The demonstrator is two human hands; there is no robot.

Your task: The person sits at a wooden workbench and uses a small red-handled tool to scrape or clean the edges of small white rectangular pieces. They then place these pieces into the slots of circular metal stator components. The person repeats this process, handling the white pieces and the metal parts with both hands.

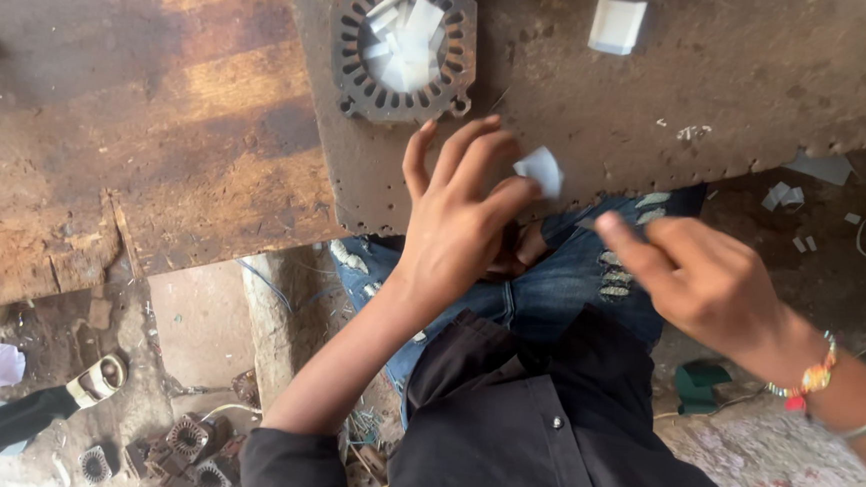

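Left hand (460,210): fingers pinch a small white paper slip (540,170) at the counter's (662,97) near edge, tilted, long axis unclear.
Right hand (696,280): fingers closed on a thin dark strip (588,223), pointing left.

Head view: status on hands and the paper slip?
Left hand pinches white paper slip at bench edge. Right hand beside it, grip unclear. Stator core above, stuffed with slips. Nothing between.
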